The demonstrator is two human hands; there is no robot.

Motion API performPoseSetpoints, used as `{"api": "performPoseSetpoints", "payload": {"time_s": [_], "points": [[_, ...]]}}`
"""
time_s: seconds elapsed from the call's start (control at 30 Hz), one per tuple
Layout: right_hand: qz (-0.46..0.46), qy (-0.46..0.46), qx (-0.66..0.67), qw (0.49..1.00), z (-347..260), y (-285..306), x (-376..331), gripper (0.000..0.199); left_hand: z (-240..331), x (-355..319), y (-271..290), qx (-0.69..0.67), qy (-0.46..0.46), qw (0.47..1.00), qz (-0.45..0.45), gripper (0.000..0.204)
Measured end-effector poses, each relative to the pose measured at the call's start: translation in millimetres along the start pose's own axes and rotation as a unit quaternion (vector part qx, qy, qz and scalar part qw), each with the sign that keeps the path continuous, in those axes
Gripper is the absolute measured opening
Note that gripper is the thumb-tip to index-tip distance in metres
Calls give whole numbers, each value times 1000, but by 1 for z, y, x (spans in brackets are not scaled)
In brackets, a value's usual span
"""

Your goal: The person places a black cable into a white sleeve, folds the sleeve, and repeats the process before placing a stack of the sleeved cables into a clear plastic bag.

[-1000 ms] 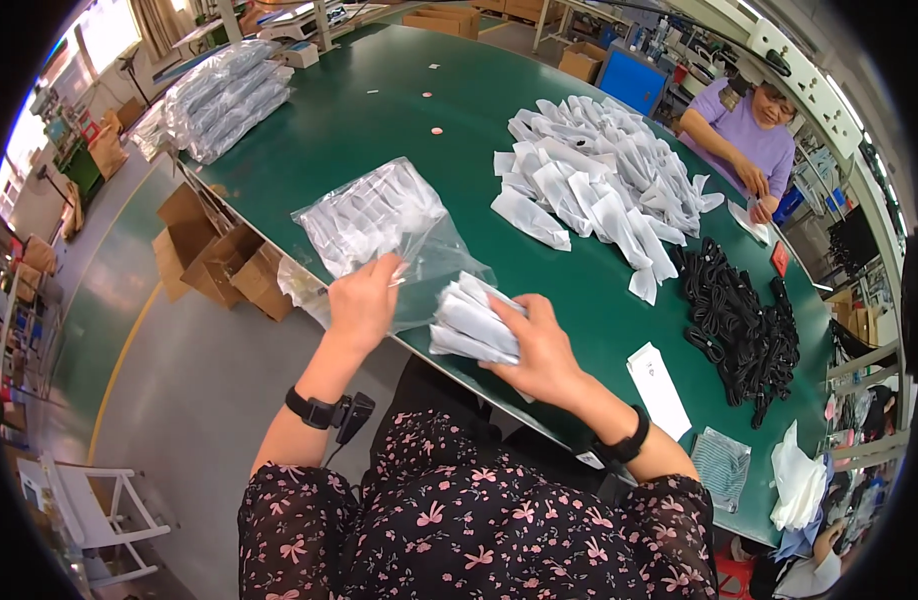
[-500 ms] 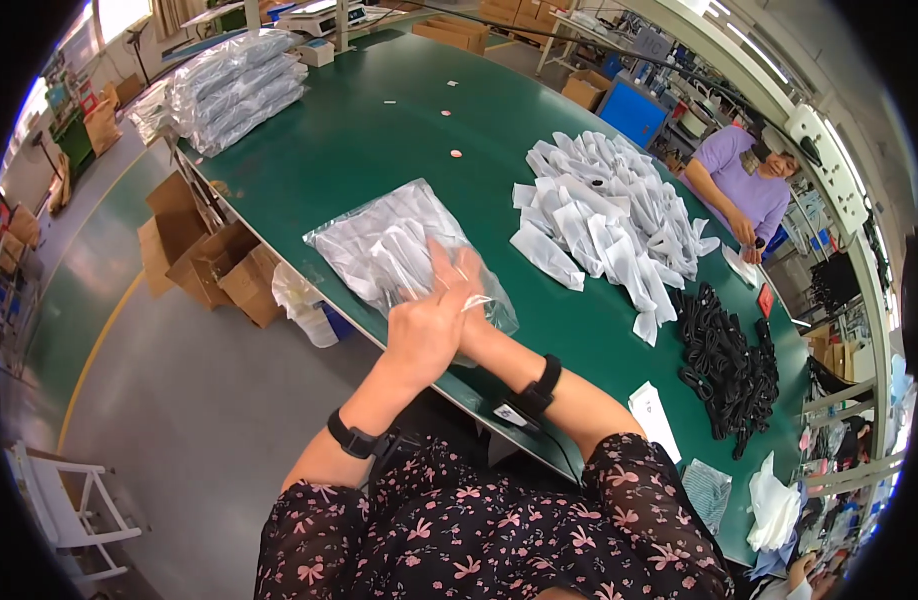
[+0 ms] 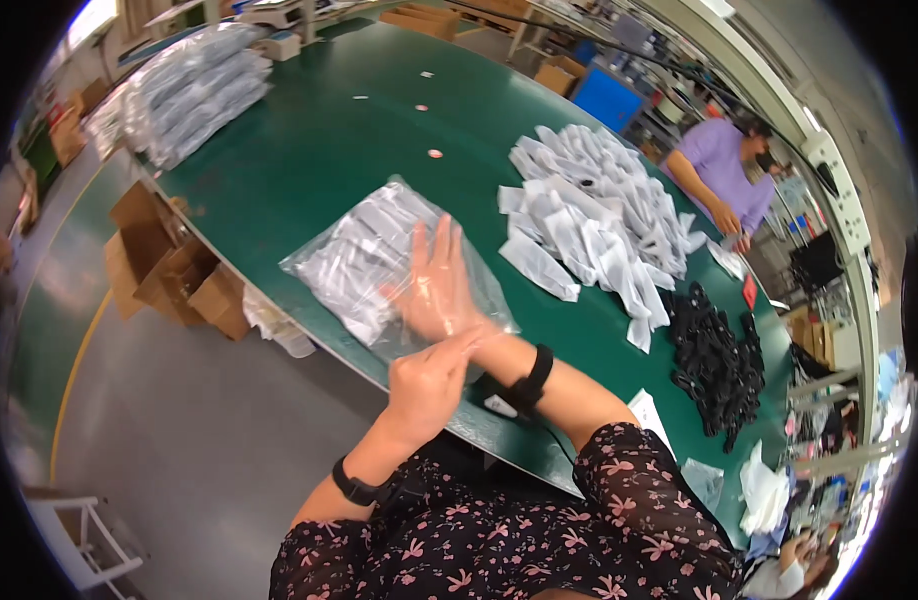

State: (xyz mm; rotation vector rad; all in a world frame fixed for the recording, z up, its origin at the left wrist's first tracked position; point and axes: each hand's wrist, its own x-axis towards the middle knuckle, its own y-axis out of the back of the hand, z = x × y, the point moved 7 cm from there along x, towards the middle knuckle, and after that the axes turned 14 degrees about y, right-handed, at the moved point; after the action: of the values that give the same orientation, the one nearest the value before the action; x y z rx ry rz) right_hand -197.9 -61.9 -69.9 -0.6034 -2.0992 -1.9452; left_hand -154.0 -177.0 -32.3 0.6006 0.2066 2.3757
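Left hand (image 3: 424, 390) slid back to right wrist, fingers together; whether gripping bag (image 3: 491, 295), can't tell. Right hand (image 3: 439, 285) inside, spread wide over packets (image 3: 364, 245). Bag flat on green table (image 3: 349, 140); white heap (image 3: 604, 215), black cables (image 3: 714, 365) rightward; cartons (image 3: 169, 270) beside left edge; co-worker (image 3: 719, 165) far right.

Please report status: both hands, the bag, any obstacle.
Right hand open inside clear bag. Left hand at bag's mouth, grip unclear. White packets inside, bag lying on table. Loose pile right of bag, not blocking.

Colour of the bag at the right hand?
Colourless: the bag is clear plastic, with whitish packets showing through. Seen best in the head view.
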Motion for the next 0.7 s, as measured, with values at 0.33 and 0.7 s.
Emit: {"api": "performPoseSetpoints", "payload": {"time_s": [0.33, 0.7], "points": [[-32, 52, 174, 983, 18, -23, -1, 90, -5, 9, 4, 2, 12, 999, 41, 26], [158, -136, -267, 941, 217, 137, -129, 46, 55, -46, -33, 25, -173, 981, -85, 30]]}}
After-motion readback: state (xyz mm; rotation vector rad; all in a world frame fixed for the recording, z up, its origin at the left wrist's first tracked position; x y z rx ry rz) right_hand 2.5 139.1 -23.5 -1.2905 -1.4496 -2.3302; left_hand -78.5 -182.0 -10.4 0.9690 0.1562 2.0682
